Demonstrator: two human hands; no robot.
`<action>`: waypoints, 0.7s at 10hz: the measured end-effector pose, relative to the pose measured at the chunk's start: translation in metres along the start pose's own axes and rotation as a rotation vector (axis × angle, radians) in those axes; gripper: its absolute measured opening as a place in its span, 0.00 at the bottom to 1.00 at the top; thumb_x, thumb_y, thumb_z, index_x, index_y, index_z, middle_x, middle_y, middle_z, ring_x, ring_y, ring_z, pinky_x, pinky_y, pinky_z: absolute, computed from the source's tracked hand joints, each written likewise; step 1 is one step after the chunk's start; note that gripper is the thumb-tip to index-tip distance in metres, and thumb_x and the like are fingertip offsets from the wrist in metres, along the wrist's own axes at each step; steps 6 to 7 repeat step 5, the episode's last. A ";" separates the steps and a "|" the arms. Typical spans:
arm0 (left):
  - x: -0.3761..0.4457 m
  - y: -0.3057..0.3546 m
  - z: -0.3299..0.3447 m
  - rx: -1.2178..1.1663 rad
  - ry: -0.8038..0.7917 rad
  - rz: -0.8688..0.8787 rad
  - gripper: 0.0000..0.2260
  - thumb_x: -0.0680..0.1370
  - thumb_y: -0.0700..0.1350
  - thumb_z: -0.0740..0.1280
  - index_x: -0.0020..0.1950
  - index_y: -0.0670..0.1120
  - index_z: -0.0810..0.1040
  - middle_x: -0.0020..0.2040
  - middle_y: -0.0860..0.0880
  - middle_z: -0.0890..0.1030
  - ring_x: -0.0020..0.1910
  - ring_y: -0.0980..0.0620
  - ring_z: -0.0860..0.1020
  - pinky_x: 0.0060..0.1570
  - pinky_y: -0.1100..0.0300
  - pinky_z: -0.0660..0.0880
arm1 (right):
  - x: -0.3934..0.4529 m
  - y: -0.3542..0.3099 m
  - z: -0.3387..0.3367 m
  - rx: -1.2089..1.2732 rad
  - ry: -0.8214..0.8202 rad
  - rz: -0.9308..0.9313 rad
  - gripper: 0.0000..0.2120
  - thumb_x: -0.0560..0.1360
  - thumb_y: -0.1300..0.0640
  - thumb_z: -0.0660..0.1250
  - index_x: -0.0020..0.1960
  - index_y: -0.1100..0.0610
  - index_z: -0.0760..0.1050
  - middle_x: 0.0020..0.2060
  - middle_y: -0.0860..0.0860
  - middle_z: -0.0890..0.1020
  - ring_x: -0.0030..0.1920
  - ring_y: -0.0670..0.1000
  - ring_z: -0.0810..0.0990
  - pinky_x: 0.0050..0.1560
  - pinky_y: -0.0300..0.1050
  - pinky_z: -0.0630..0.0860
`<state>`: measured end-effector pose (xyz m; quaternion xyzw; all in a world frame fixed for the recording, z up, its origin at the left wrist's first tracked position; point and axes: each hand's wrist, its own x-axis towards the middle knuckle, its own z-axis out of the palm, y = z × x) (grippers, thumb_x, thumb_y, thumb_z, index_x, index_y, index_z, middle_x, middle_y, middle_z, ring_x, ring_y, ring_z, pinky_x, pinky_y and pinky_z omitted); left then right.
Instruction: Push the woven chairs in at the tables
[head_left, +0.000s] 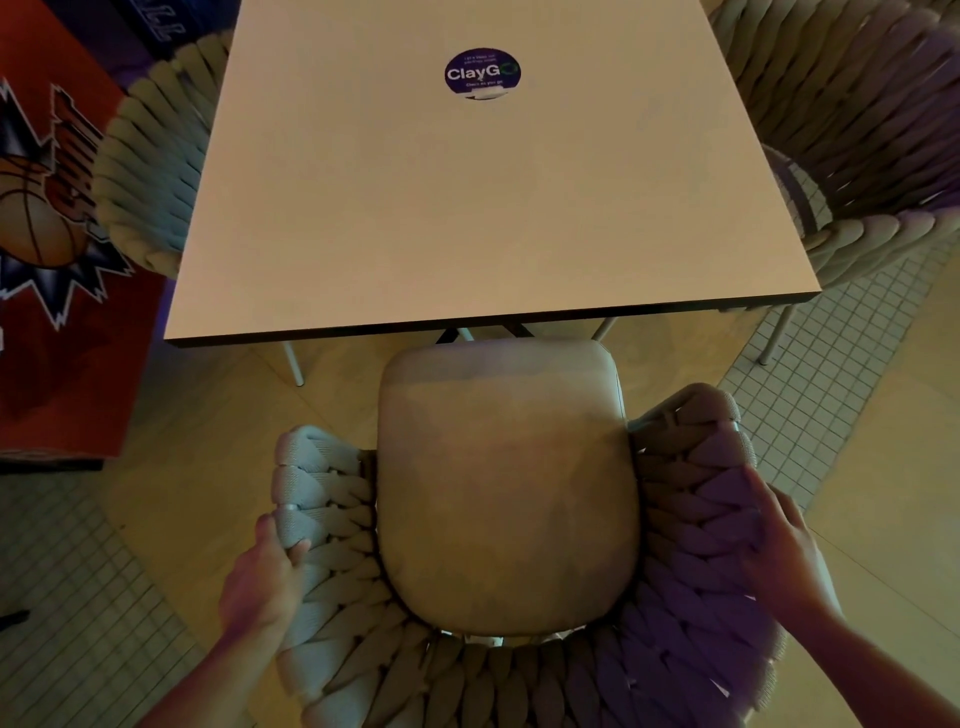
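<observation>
Pale laminate with a dark edge makes up the counter (467, 208), the biggest thing before us and our landmark throughout. On its far half sits a round purple sticker (482, 74) reading "ClayGo".

Below the counter's near edge stands the woven chair (467, 670) we are handling. Its thick rope weave wraps around the sides and back, and its padded beige seat cushion (506, 488) has its front edge just short of the counter's near edge, so the seat is not yet under the top. The chair faces the counter squarely.

At the counter's right side we see a second woven chair (857, 135), its armrest close against the counter edge. At the counter's left side a third woven chair (150, 171) is tucked in, part of it hidden beneath the top.

Left of the counter lies a red panel (67, 332) printed with a basketball graphic. The floor (810, 395) around the counter is part small square tiles, part plain beige.

Our left hand (262, 577) grips the left armrest of the near chair, fingers curled around the rope rim with the thumb on the outside. Our right hand (782, 551) lies on the right armrest, fingers spread flat and pressed against the weave rather than closed around it.
</observation>
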<state>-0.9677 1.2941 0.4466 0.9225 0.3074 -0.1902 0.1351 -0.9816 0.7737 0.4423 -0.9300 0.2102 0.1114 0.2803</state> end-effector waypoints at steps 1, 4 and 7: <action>-0.003 0.005 -0.003 -0.019 -0.042 -0.035 0.19 0.78 0.51 0.63 0.67 0.46 0.65 0.46 0.36 0.83 0.45 0.35 0.81 0.37 0.51 0.74 | -0.001 -0.006 -0.002 0.007 -0.010 0.027 0.46 0.63 0.69 0.66 0.74 0.39 0.55 0.65 0.46 0.69 0.50 0.50 0.74 0.43 0.47 0.71; -0.020 0.012 -0.042 -0.323 -0.208 -0.008 0.27 0.77 0.57 0.62 0.73 0.47 0.65 0.68 0.42 0.74 0.64 0.42 0.74 0.60 0.47 0.72 | -0.029 -0.079 0.019 -0.012 0.001 -0.047 0.30 0.72 0.55 0.70 0.72 0.54 0.66 0.71 0.56 0.68 0.68 0.61 0.68 0.65 0.57 0.68; -0.033 0.004 -0.060 -0.355 -0.117 0.023 0.29 0.75 0.63 0.60 0.72 0.50 0.65 0.68 0.43 0.72 0.65 0.44 0.73 0.57 0.51 0.71 | -0.036 -0.118 0.033 0.053 -0.167 -0.150 0.28 0.73 0.55 0.69 0.71 0.55 0.66 0.68 0.57 0.72 0.67 0.59 0.71 0.63 0.51 0.69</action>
